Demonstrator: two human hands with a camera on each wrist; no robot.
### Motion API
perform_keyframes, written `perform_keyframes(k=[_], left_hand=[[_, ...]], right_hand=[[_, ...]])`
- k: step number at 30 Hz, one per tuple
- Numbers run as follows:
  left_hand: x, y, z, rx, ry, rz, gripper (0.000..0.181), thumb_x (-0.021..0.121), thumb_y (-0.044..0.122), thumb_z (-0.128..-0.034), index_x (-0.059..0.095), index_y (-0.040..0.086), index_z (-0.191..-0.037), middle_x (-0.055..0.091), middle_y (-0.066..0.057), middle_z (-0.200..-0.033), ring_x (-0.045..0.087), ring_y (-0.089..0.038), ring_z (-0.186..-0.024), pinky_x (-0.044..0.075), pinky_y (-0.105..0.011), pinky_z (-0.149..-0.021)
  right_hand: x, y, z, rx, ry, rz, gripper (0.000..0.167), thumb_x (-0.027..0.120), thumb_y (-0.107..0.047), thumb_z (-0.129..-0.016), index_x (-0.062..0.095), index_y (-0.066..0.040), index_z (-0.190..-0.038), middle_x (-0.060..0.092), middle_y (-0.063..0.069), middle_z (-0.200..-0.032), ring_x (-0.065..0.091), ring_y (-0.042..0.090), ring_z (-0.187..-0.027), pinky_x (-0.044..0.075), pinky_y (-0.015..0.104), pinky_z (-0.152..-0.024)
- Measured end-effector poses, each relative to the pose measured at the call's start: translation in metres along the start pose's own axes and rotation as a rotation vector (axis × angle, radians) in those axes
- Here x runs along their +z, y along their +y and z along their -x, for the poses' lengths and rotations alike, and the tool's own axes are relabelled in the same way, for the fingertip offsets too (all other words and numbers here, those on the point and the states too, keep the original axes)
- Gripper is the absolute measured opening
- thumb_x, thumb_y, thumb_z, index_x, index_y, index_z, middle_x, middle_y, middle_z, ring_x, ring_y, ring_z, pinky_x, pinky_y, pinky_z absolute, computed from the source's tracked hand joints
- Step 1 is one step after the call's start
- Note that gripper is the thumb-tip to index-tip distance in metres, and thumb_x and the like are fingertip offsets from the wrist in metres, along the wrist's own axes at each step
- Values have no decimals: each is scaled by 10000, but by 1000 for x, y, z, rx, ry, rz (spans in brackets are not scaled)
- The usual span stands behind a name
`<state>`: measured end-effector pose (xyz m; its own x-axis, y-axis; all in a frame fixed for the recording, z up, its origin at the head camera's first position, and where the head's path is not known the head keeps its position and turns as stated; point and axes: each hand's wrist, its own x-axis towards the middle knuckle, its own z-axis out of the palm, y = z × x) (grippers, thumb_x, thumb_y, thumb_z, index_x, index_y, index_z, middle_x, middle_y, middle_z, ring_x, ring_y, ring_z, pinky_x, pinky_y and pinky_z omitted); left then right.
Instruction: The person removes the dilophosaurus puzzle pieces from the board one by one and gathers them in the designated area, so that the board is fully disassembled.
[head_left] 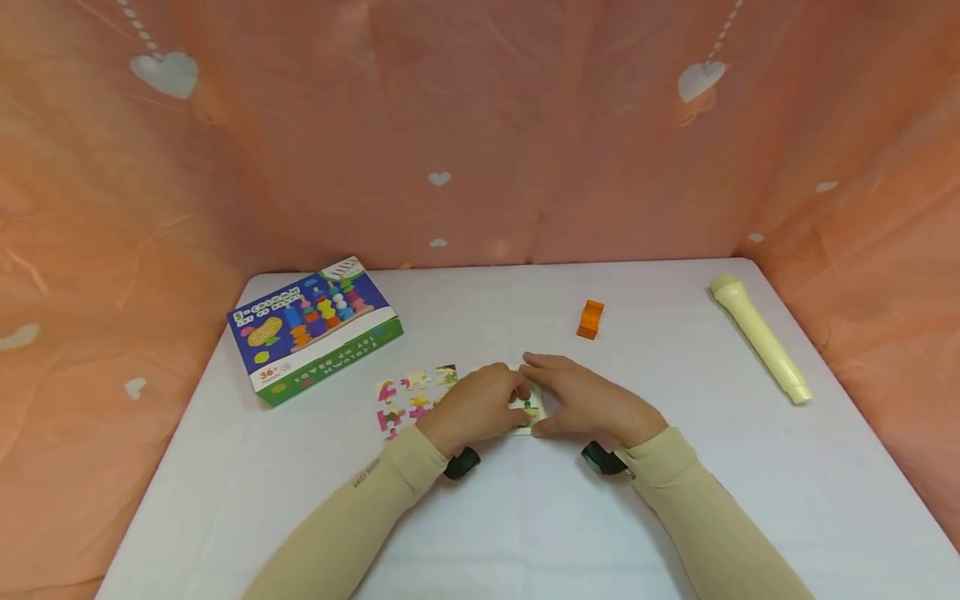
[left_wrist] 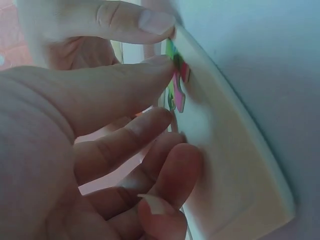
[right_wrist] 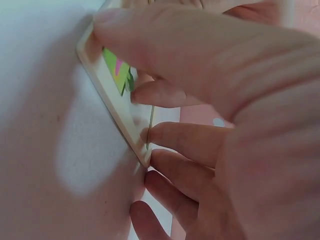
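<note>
A pale puzzle board (head_left: 537,402) with a raised rim lies on the table between my hands. Green and pink puzzle pieces (right_wrist: 116,67) lie at its near side. My left hand (head_left: 476,407) reaches over the board from the left, its thumb and index finger pinching a green and pink puzzle piece (left_wrist: 178,92) at the board's surface. At the right end of the board, my right hand (head_left: 588,404) holds the rim, thumb at the near corner and fingers along the far edge. The left hand hides much of the board in the head view.
Several loose puzzle pieces (head_left: 417,402) lie left of the board. A bead-set box (head_left: 315,325) stands at the back left. An orange block (head_left: 590,319) lies behind the right hand, and a cream stick with a rounded head (head_left: 761,337) lies far right.
</note>
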<state>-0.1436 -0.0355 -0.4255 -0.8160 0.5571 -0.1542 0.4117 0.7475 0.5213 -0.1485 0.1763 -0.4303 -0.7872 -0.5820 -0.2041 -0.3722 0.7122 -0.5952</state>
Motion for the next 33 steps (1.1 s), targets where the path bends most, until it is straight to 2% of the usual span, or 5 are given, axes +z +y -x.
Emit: perform_keyframes(k=[9,15,22,27,33], left_hand=[[2,-1,0,13,10,-1,244,835,291,-965,788,110,-1122,678,-25,-1025,571,-136,-866,493,-295,-797],[4,0,-2,-9,18,22,167,779,216,-996,791,107,-1122,697,-23,-1044,607,-136,-893,522,-307,-841],[3,1,-4,1,41,107,117,715,138,-1014,781,85,-1095,738,8,-949,623,-137,-857,533,-305,-831],[2,0,-4,1,42,112,149,706,148,-1025,790,75,-1124,756,9,-964,620,-127,-846,529,-292,-822],[3,-1,-5,-2,49,129,116,690,158,-1031,795,111,-1043,715,39,-880,603,-125,-816,505,-284,-801]], right_hand=[[-1,-1,-2,7,-7,1,835,914,-225,-860,532,-79,-1588,366,88,-1757,326,333,-1640,362,530,-1285],[0,-1,-2,19,-13,-6,846,914,-223,-861,521,-77,-1596,357,86,-1761,320,330,-1643,360,522,-1288],[-2,-2,1,25,-13,-22,859,912,-199,-862,503,-61,-1604,354,98,-1762,313,347,-1644,354,532,-1289],[-2,-3,1,27,-14,-25,849,912,-191,-863,510,-64,-1600,352,95,-1763,313,342,-1644,362,531,-1284],[-2,-3,0,25,-19,-38,838,909,-176,-863,517,-63,-1595,342,98,-1767,303,343,-1647,357,535,-1286]])
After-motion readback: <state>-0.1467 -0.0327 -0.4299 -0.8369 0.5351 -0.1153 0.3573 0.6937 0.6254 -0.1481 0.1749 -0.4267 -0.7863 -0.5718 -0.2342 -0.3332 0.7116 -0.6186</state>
